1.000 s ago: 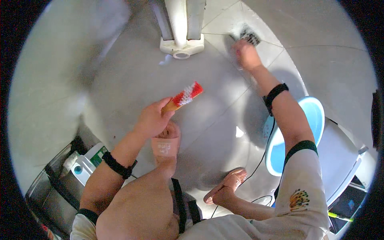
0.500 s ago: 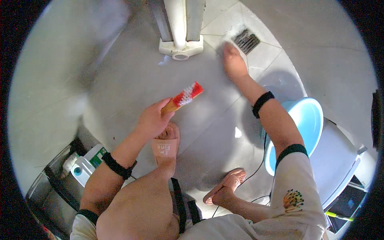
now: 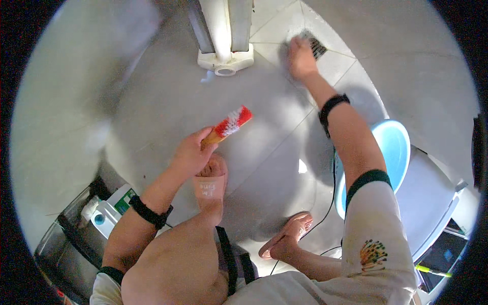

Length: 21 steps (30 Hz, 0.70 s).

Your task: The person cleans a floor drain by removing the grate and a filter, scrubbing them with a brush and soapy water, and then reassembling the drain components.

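My left hand (image 3: 194, 151) is closed around the wooden handle of a scrub brush (image 3: 233, 124), which has red and white bristles. The brush is held up over the floor, in front of my left slipper (image 3: 210, 188), with its bristles turned upward. Farther off, my right hand (image 3: 302, 57) reaches down by the square floor drain (image 3: 318, 49) and hides part of its dark grate. The fingers of that hand are curled and slightly blurred. Whatever they hold, if anything, is hidden.
A light blue basin (image 3: 395, 147) stands at the right, partly behind my right arm, beside a pale lid (image 3: 424, 195). A white stand (image 3: 224, 62) rises ahead. A white bottle (image 3: 113, 208) sits in a dark rack at the left. A black cable (image 3: 329, 207) runs near my right foot.
My right hand has moved a little forward and right, from beside the drain to partly over its grate. The left hand keeps the brush in nearly the same place.
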{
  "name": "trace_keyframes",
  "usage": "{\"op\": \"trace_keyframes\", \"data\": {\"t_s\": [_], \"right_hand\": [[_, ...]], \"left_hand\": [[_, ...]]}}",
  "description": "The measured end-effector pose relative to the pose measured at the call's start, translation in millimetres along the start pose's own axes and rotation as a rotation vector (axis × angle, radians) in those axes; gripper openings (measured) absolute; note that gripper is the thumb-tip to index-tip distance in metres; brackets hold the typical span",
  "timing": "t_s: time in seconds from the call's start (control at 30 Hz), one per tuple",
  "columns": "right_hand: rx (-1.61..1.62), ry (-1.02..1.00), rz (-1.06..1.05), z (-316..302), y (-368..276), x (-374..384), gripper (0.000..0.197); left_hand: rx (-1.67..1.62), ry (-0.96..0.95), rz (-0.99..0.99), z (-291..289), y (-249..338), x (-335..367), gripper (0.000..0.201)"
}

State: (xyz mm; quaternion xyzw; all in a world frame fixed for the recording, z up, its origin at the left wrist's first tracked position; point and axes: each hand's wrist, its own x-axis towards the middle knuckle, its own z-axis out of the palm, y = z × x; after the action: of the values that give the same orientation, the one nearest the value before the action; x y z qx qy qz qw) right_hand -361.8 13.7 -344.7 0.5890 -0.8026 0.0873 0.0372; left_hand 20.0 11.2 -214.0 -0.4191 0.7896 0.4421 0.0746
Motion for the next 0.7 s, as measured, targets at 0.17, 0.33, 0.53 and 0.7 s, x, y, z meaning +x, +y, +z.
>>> {"op": "trace_keyframes", "data": {"t_s": [0.17, 0.33, 0.53, 0.7], "right_hand": [[0.273, -0.024, -0.19, -34.8, -30.3, -54.6, 0.037], [0.174, -0.312, -0.186, -24.4, 2.4, -19.4, 0.03], [0.125, 0.003, 0.259, -23.3, 20.0, 9.1, 0.035], [-0.008, -0.02, 0.106, 6.4, 3.5, -26.4, 0.043]], "left_hand": [[-0.034, -0.069, -0.071, -12.2, 16.8, 1.5, 0.041], [-0.007, -0.075, -0.06, -9.8, 7.9, 1.9, 0.041], [0.028, -0.036, -0.023, -3.1, -10.1, -4.3, 0.042], [-0.01, -0.048, -0.011, -1.9, -10.1, -3.8, 0.042]]}}
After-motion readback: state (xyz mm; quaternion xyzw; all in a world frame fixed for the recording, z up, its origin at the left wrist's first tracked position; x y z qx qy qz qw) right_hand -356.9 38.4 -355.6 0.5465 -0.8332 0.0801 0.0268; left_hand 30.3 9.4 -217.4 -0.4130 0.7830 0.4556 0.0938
